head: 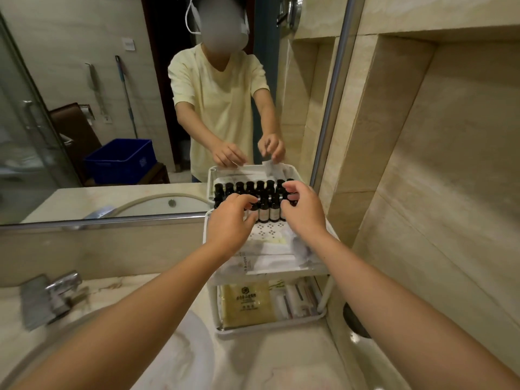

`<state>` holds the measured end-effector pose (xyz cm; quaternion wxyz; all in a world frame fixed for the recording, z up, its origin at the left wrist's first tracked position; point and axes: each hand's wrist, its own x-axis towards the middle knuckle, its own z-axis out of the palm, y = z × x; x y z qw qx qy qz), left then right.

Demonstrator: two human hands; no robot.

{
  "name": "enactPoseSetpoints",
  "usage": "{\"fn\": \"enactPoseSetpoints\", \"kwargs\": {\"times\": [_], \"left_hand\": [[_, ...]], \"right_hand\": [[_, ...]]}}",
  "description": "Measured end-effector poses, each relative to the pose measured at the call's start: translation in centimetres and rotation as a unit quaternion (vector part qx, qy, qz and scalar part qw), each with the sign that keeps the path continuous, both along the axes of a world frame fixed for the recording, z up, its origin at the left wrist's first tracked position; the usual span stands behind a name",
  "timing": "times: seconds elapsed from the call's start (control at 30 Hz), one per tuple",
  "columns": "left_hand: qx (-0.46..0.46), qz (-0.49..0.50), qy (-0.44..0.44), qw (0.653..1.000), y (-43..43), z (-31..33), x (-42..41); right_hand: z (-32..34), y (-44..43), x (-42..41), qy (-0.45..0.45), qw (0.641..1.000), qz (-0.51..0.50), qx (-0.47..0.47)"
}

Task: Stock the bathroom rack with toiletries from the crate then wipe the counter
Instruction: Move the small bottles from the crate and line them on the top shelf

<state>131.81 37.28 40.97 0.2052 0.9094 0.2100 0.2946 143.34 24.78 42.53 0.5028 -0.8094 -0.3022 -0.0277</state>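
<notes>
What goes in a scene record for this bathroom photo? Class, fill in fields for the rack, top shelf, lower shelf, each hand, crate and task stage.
rack: white two-tier rack on the counter, against the mirror
top shelf: dark bottles at the back, white packets in front
lower shelf: yellow packet, white wrapped items
left hand: pinches a bottle in the row
right hand: grips a bottle at the row's right end
crate: blue crate, seen in the mirror
task stage: stocking the rack

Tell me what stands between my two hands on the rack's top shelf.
Head view: dark bottles stand upright between the left hand and right hand, at the back of the rack's top shelf.
</notes>
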Motion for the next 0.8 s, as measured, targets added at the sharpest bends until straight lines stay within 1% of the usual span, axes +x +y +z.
{"fn": "enactPoseSetpoints", "kwargs": {"times": [0.13,0.23,0.37,0.47,0.7,0.8], "left_hand": [[-0.064,0.033,-0.03,0.997,0.5,-0.3,-5.1],[-0.1,0.056,-0.034,0.993,0.7,-0.6,-9.9],[-0.138,0.093,-0.023,0.986,0.5,-1.0,-17.5],[-0.155,0.125,0.0,0.98,0.3,-1.4,-23.5],[-0.221,0.211,0.015,0.952,-0.7,-3.8,-38.0],[-0.228,0.256,0.019,0.939,-1.7,-4.9,-44.3]], "right_hand": [[-0.1,1.1,-5.1,0.014,0.999,0.047,-0.005],[-0.2,1.8,-9.4,0.024,0.995,0.094,-0.034],[-0.5,2.3,-16.0,0.019,0.986,0.145,-0.078],[-1.0,2.5,-21.1,0.037,0.979,0.18,-0.093],[-3.6,3.2,-33.7,0.041,0.954,0.266,-0.135],[-4.8,3.7,-39.4,0.049,0.938,0.308,-0.148]]}}
